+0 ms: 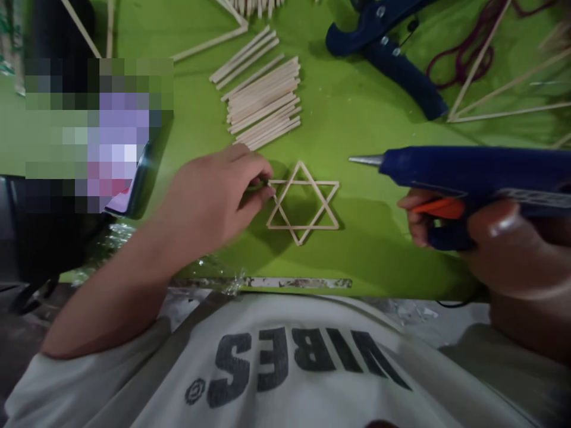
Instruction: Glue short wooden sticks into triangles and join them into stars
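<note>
A six-pointed star of thin wooden sticks (pixel 314 227) lies on the green table, made of two overlapping triangles. My left hand (pixel 223 193) pinches the star's upper left corner between thumb and fingertips. To the right, my right hand (pixel 504 244) is wrapped round the handle of a blue glue gun (pixel 446 172) with an orange trigger. The gun's metal nozzle points left and is apart from the star, above and to its right. Behind the star lies a pile of short wooden sticks (pixel 265 98).
Blue cutters (pixel 397 65) and dark red scissors (pixel 461 59) lie at the back right, near long joined sticks (pixel 504 113). At the left are a phone (pixel 145 172), partly pixelated, and a black object (pixel 40 232). Clear plastic wrap (pixel 214 273) lies by the front edge.
</note>
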Tool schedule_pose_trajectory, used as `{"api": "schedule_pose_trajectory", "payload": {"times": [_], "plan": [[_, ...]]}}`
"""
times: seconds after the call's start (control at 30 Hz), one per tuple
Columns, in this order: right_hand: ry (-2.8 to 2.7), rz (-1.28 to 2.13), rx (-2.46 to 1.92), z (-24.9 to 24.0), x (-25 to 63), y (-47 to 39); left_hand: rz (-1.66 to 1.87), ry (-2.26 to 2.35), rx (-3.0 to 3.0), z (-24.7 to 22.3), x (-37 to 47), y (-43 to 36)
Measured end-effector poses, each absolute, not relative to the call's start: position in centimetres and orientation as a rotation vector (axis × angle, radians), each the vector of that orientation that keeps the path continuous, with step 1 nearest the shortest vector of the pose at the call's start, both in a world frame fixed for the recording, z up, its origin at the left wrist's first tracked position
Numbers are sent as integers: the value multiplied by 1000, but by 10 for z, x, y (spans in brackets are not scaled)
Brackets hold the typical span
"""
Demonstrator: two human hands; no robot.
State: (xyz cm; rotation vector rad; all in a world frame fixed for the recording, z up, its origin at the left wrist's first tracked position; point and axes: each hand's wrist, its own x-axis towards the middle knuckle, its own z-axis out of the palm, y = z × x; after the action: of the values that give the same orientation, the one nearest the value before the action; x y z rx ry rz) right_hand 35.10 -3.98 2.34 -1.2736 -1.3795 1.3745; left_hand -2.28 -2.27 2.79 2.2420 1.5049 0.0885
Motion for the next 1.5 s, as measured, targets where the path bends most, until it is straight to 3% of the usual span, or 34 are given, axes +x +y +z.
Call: {"api": "schedule_pose_trajectory", "payload": {"times": [0.27, 0.83, 1.5], "plan": [[-1675, 1466, -1325, 10, 361, -34, -117, 1551, 2290, 43, -23, -24], [-1865, 1568, -1335, 14, 366, -28, 84, 1512, 2446, 36, -22, -33], [-1737, 1526, -1409, 16, 360, -36, -2, 1547, 2389, 41, -19, -30]]}}
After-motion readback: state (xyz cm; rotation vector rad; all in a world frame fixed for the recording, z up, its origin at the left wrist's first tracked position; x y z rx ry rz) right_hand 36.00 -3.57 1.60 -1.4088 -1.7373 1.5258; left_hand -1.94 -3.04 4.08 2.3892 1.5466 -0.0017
